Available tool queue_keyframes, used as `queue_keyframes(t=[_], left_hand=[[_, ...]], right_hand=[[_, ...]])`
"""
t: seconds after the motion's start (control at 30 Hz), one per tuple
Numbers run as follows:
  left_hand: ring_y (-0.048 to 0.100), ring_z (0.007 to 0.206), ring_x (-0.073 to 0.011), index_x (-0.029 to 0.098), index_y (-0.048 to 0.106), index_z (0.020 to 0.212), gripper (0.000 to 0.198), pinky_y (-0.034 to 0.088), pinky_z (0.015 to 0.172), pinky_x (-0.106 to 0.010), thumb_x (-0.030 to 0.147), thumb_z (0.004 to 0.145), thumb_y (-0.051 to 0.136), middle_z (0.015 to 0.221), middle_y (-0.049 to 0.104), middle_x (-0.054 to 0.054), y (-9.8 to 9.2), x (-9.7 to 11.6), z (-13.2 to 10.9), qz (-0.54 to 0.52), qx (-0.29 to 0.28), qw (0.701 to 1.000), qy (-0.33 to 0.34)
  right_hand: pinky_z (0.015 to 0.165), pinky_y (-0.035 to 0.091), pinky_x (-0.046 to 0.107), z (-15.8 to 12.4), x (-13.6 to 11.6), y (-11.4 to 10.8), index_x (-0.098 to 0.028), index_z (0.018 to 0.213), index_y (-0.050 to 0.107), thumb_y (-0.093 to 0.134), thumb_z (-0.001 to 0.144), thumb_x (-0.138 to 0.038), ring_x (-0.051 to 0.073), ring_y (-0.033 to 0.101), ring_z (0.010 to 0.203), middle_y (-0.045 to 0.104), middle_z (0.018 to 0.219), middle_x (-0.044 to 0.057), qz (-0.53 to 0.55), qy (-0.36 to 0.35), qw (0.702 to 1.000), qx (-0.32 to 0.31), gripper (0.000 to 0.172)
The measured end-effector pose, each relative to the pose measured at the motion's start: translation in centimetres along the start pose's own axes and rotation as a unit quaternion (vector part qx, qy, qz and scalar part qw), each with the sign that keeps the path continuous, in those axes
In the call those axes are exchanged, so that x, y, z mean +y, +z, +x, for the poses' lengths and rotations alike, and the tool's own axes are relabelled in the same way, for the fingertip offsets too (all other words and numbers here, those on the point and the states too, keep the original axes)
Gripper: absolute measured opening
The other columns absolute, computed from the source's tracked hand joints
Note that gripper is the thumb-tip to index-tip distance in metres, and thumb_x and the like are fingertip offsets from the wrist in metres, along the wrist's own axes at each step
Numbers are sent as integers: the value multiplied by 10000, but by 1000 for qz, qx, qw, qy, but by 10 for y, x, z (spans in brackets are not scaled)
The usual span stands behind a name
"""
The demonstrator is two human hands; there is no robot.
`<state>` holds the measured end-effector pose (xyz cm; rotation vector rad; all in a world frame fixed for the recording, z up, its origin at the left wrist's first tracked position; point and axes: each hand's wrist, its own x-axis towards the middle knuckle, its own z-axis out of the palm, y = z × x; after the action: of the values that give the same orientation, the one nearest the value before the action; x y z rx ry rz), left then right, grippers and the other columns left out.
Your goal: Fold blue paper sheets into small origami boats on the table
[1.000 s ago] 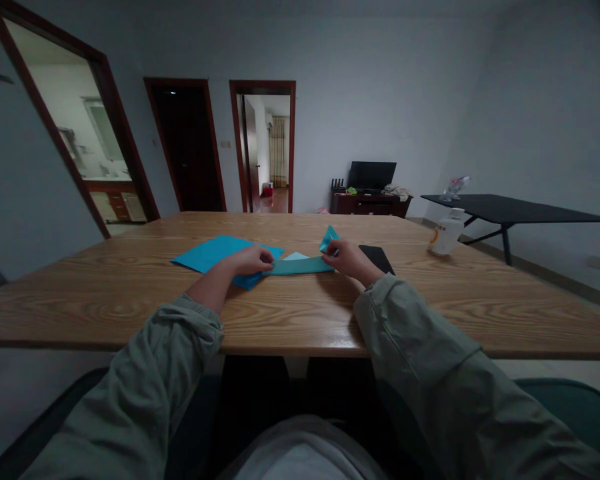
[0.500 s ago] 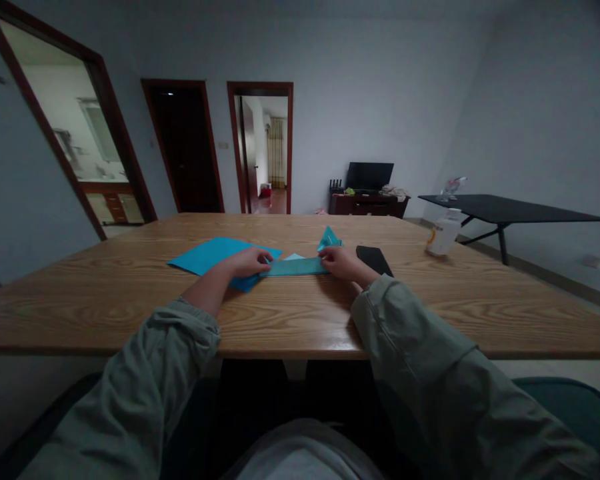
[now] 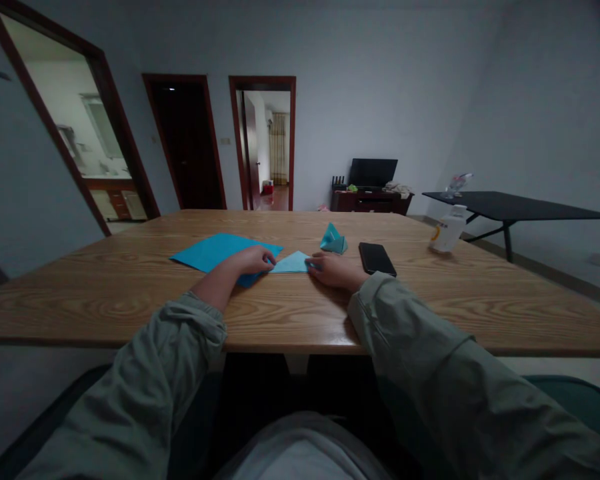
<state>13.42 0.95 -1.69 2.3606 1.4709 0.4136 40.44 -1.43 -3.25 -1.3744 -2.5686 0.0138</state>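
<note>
A light blue folded paper point(image 3: 293, 263), with a pointed top edge, lies on the wooden table between my hands. My left hand point(image 3: 255, 260) pinches its left end, the wrist resting over a larger blue sheet point(image 3: 215, 251). At the right end, the fingers of my right hand point(image 3: 330, 268) are closed on the same folded paper. Just behind my right hand stands a small folded blue paper shape point(image 3: 333, 239). To the right of that hand a black phone point(image 3: 377, 259) lies flat.
A white bottle point(image 3: 448, 230) stands on the right part of the wooden table point(image 3: 280, 320). Beyond it is a black table point(image 3: 520, 205) with a clear plastic item on top. A monitor point(image 3: 373, 173) sits on a dark cabinet by the far wall.
The long flat band between my hands no longer shows; a pointed light blue part faces up instead. My right hand has moved slightly left and down, uncovering more of the small shape and phone.
</note>
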Motion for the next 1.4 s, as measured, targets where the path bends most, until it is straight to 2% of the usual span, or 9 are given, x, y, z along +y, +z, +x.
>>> queue_keyframes(t=[0.13, 0.33, 0.67, 0.73, 0.83, 1.0, 1.1, 1.23, 1.4], left_hand=[[589, 729, -191, 227, 767, 937, 438, 399, 640, -259, 513, 608, 719, 825, 713, -31, 1, -1, 2, 17, -20, 1000, 2], [592, 715, -214, 232, 776, 843, 322, 403, 671, -289, 493, 688, 669, 739, 708, -41, 4, 1, 1, 13, -3, 1000, 12], [610, 938, -239, 195, 749, 929, 339, 441, 865, -326, 452, 871, 536, 981, 692, -105, 4, 25, -1, 45, 146, 982, 114], [615, 925, -222, 174, 733, 927, 316, 463, 869, -327, 435, 862, 567, 987, 678, -101, 6, 33, 0, 4, 172, 976, 134], [630, 903, -178, 178, 653, 1112, 380, 517, 812, -295, 425, 824, 634, 1156, 622, -94, 8, 48, 1, -133, 239, 951, 143], [658, 784, -113, 255, 363, 1366, 563, 550, 626, -229, 431, 870, 564, 1310, 503, -106, 10, 73, 5, -306, 350, 884, 48], [664, 714, -105, 236, 395, 1329, 499, 533, 561, -209, 418, 888, 540, 1252, 548, -112, 14, 85, 8, -353, 289, 889, 20], [675, 850, -182, 182, 541, 1228, 469, 538, 567, -227, 453, 849, 598, 1278, 588, -140, 23, 93, 13, -378, 169, 909, 41], [667, 949, -216, 176, 532, 1305, 591, 549, 650, -245, 434, 792, 674, 1295, 600, -144, 26, 86, 19, -362, 191, 910, 58]], right_hand=[[1102, 266, 481, 2, -18, 8, -173, 1395, 495, 389, 932, -573, 332, 397, 1347, 414, 1480, 178, -7, -29, 999, -31, 621], [1121, 277, 392, 0, -18, 8, -151, 1489, 355, 388, 918, -621, 305, 359, 1386, 345, 1528, 168, 29, -32, 999, -30, 741], [889, 445, 330, -5, -27, -1, -200, 1471, 378, 488, 921, -459, 292, 617, 1094, 617, 1275, 160, 12, 8, 998, 65, 618], [834, 450, 322, -6, -29, -3, -214, 1457, 394, 518, 905, -421, 288, 644, 1019, 655, 1205, 151, -4, 15, 998, 69, 603], [795, 434, 301, -1, -30, -5, -204, 1378, 486, 448, 934, -332, 254, 659, 929, 695, 1090, 137, 1, 44, 995, 90, 463], [743, 407, 294, 17, -28, -12, -128, 1029, 656, 302, 961, -273, 230, 633, 826, 699, 948, 157, 86, 140, 971, 174, 388], [740, 412, 295, 25, -30, -14, -119, 949, 651, 297, 955, -296, 215, 604, 803, 687, 908, 140, 156, 138, 954, 216, 395], [778, 444, 298, 29, -34, -9, -130, 1015, 637, 349, 918, -281, 200, 592, 845, 682, 947, 102, 277, 43, 927, 250, 339], [835, 467, 323, 30, -32, -1, -140, 919, 652, 405, 867, -252, 201, 594, 877, 678, 890, 73, 326, -37, 913, 242, 277]])
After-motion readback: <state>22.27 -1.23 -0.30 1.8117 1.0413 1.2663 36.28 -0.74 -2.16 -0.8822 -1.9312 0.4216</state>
